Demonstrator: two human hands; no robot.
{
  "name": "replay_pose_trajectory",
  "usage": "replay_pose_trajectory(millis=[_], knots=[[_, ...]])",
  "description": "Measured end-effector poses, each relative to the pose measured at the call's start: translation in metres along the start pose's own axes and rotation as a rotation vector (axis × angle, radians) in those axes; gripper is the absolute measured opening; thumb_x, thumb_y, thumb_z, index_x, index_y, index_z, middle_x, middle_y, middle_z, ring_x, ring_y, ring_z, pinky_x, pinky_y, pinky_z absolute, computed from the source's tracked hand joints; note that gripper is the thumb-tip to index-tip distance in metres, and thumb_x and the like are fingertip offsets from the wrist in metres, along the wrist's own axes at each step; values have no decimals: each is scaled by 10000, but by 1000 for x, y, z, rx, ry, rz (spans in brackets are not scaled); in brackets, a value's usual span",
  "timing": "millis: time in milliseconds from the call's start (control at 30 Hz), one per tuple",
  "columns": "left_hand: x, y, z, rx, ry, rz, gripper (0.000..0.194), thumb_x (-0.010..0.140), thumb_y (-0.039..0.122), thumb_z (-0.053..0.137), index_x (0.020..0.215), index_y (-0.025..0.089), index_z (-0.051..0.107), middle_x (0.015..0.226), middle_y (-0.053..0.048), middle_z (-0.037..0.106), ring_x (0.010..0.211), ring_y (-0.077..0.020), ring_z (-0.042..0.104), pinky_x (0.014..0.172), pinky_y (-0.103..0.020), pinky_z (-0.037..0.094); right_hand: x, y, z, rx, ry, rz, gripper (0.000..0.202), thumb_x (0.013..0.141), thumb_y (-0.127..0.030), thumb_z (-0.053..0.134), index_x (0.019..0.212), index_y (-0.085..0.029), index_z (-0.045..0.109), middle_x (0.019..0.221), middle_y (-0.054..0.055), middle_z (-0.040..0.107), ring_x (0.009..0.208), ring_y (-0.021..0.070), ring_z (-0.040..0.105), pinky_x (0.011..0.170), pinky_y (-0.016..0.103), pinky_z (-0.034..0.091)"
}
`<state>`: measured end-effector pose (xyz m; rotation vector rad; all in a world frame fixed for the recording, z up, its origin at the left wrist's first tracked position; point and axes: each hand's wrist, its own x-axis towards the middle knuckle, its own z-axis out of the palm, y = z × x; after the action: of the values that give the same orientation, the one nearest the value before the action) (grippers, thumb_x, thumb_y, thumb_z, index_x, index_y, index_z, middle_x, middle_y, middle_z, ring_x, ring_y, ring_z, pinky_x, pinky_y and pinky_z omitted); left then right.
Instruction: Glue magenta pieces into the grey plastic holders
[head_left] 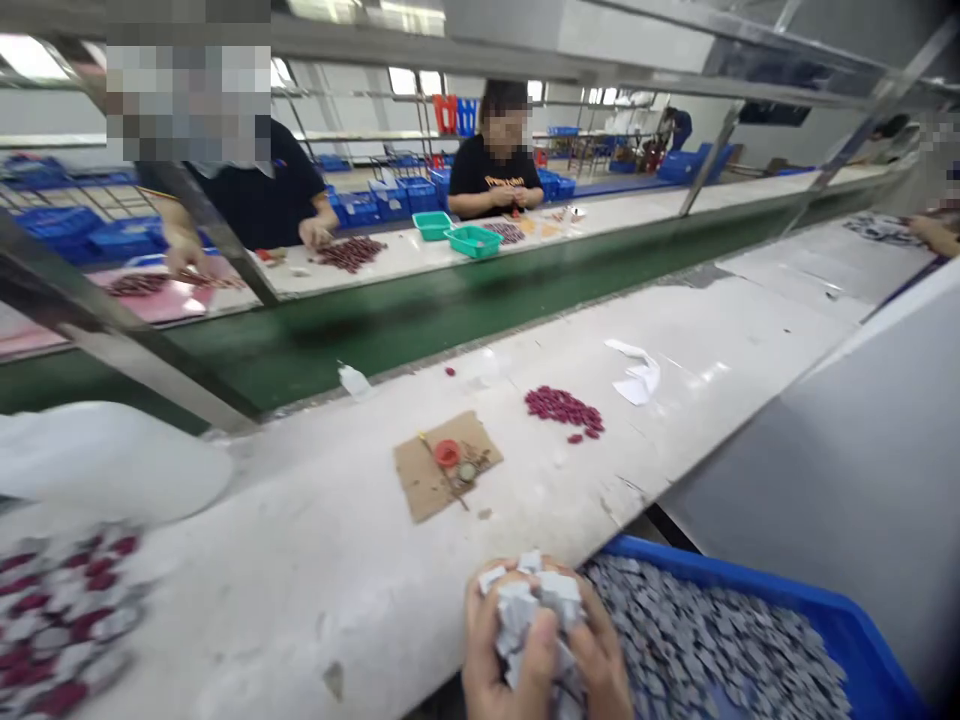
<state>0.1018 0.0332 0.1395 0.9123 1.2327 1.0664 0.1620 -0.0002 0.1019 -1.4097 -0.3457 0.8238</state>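
At the table's near edge, my left hand and my right hand are cupped together around a heap of small pale grey pieces. Fingers of both hands curl round the pile, and a thumb presses against its near side. Right beside my right hand is a blue bin with a thick layer of similar grey pieces in it. The lower parts of both hands run out of the picture.
Cardboard holds a red cap and a thin stick. Dark red pieces, crumpled white paper and a small white bottle lie on the white table. Mixed pieces spread left. Co-workers sit across the green conveyor.
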Motion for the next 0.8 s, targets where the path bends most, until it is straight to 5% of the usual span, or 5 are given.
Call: replay_pose_trajectory(millis=[167, 300, 467, 667, 800], knots=[[140, 47, -126, 93, 157, 152, 440, 826, 555, 555, 1049, 175, 554, 1042, -56, 602, 1009, -214, 584, 965, -487, 441, 22, 17, 207, 260, -362, 47, 432, 723, -540, 697, 992, -201, 689, 1008, 68, 718, 959, 254, 655, 868, 367, 522], [225, 44, -202, 222, 201, 337, 387, 851, 506, 549, 1034, 166, 576, 1057, -58, 602, 999, -201, 582, 896, -451, 483, 43, 52, 303, 215, -485, -12, 346, 759, -485, 660, 976, -215, 657, 949, 31, 679, 901, 207, 628, 845, 337, 506], [271, 30, -244, 443, 178, 551, 334, 857, 472, 552, 992, 169, 590, 1079, -59, 587, 1040, -206, 556, 906, -448, 475, 59, 77, 341, 100, -520, -141, 291, 794, -436, 601, 996, -230, 633, 978, 28, 621, 902, 202, 591, 838, 345, 495], [286, 35, -253, 706, 129, 617, 303, 879, 393, 535, 1104, 194, 575, 1236, -76, 518, 1141, -239, 506, 948, -490, 457, 65, 78, 352, -117, -477, -317, 138, 858, -317, 557, 934, -235, 639, 1030, 57, 615, 1068, 232, 543, 986, 413, 411], [275, 44, -254, 837, 123, 673, 318, 891, 324, 485, 1191, 239, 547, 1337, -107, 449, 1234, -288, 448, 987, -541, 421, 72, 70, 343, -230, -444, -390, 165, 885, -289, 533, 1002, -238, 637, 1092, 72, 623, 1130, 236, 526, 1033, 437, 376]])
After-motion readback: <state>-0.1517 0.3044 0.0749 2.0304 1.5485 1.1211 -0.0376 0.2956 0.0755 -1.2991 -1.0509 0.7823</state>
